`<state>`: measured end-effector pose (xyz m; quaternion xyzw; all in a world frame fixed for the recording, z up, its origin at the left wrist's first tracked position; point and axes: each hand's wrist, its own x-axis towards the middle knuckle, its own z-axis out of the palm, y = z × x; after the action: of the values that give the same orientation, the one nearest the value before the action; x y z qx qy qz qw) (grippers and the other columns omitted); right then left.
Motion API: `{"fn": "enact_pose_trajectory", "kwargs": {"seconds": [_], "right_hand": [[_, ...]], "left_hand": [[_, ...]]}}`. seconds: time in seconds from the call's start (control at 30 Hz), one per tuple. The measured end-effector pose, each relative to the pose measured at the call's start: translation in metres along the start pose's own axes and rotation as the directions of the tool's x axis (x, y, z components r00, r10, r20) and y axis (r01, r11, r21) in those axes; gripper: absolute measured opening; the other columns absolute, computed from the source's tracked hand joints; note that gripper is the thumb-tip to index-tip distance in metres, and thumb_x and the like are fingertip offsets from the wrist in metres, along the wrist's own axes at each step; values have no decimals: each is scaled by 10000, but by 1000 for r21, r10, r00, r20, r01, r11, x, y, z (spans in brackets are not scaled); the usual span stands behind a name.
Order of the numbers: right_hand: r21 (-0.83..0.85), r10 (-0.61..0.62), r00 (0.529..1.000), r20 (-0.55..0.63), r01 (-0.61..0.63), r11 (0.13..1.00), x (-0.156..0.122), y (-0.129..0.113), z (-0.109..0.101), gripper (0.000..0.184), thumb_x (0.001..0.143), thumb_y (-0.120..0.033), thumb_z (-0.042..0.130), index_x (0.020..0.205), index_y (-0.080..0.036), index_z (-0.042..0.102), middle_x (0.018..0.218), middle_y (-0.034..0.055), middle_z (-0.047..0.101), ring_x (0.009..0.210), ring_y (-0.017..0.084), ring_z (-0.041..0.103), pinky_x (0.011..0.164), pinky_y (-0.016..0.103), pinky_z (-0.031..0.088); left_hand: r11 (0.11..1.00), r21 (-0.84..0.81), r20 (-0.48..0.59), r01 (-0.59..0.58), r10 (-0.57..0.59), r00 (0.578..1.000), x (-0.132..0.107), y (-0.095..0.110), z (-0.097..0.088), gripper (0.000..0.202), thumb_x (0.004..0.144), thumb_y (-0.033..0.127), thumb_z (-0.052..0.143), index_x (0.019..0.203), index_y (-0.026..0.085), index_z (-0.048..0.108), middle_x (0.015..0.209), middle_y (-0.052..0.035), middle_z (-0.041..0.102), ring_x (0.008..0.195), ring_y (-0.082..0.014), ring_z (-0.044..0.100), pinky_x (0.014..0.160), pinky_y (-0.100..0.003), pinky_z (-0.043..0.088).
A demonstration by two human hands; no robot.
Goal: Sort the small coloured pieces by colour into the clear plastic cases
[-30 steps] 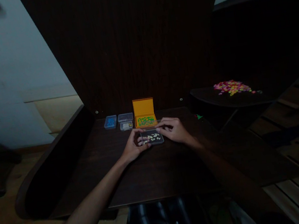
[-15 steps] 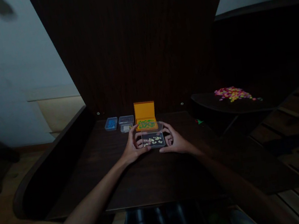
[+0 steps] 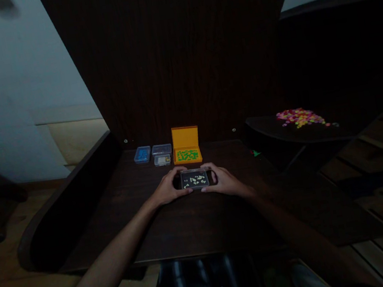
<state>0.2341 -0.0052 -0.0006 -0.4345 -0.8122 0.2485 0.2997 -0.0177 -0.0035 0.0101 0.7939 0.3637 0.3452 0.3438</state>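
Between my two hands is a small clear plastic box (image 3: 193, 174), its lid down, with several pale cream bits lying inside. My left hand (image 3: 169, 187) grips the box's left end, thumb at the near edge and fingers at the far edge. On the right end my right hand (image 3: 223, 180) holds it the same way. Just beyond stands an orange box (image 3: 185, 137) with its lid raised, and green pieces (image 3: 188, 155) are spread in its base.
Left of the orange box sit a clear box with blue pieces (image 3: 142, 154), another clear box (image 3: 161, 148) and a smaller clear box (image 3: 162, 160). Pink and yellow pieces (image 3: 302, 117) are heaped on the right-hand shelf (image 3: 269, 127). A raised side panel (image 3: 66, 202) edges the dark table (image 3: 190, 226) at left.
The clear box's lid, raised before, has come down onto its base. My fingers have moved down with it, and the orange box's front now shows fully.
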Motion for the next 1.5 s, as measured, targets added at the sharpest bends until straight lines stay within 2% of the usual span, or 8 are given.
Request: {"fn": "enact_pose_trajectory", "kwargs": {"seconds": [0.2,0.3,0.47,0.57,0.73,0.87,1.0,1.5], "right_hand": [[-69,-50,999,16,51,996,1,1,0,629,645,-454,779,1164,-207,524,989,40,603,780,159,557,698,295,475],[-94,-111,994,17,112,989,0,-2,-3,648,645,-490,770,1182,-216,534,1141,78,573,963,210,567,830,355,484],[-150,-157,987,-30,151,977,-1,-12,-6,709,770,-515,660,1387,-260,418,1354,98,483,1245,263,437,1047,474,360],[-155,-169,985,20,170,973,-1,-15,-5,576,895,-465,515,1424,-277,386,1445,84,420,1319,245,369,1097,487,302],[-152,-159,979,129,178,972,-3,-14,0,442,957,-420,406,1371,-280,473,1453,66,429,1330,215,383,1111,453,312],[-176,-183,975,125,203,963,-4,-13,1,440,930,-405,479,1354,-288,492,1461,65,418,1324,223,398,1100,460,336],[-193,-226,965,131,248,949,-4,-11,2,447,898,-376,548,1336,-300,512,1463,64,415,1318,237,407,1089,474,356],[-427,-288,948,138,319,846,-6,-11,5,430,909,-349,537,1335,-295,517,1459,83,416,1293,264,439,1041,491,396]], "left_hand": [[983,177,-7,-52,55,998,0,-1,-1,556,681,397,752,1146,185,531,1202,-93,609,1110,-241,589,977,-414,466],[972,222,5,-74,75,997,0,-1,-2,556,695,404,742,1160,174,540,1243,-103,605,1145,-241,581,1002,-406,454],[946,297,95,-128,104,990,0,1,-6,641,759,447,678,1314,191,488,1336,-101,561,1230,-239,532,1053,-412,415],[933,320,143,-165,125,982,0,1,-7,648,791,459,641,1361,211,455,1377,-95,527,1273,-239,496,1078,-421,390],[912,369,179,-181,121,976,0,1,-8,566,825,477,594,1341,273,483,1419,-85,479,1294,-254,475,1072,-452,388],[890,397,209,-224,149,966,0,-1,-6,544,854,443,565,1347,229,478,1441,-109,441,1346,-251,408,1107,-465,349],[876,388,242,-285,201,949,-2,-2,-4,515,888,385,532,1367,215,451,1457,-93,420,1399,-237,310,1129,-459,333],[747,535,321,-395,253,913,-5,-2,-2,430,941,325,445,1357,217,455,1460,-102,419,1403,-252,294,1128,-456,346]]}}
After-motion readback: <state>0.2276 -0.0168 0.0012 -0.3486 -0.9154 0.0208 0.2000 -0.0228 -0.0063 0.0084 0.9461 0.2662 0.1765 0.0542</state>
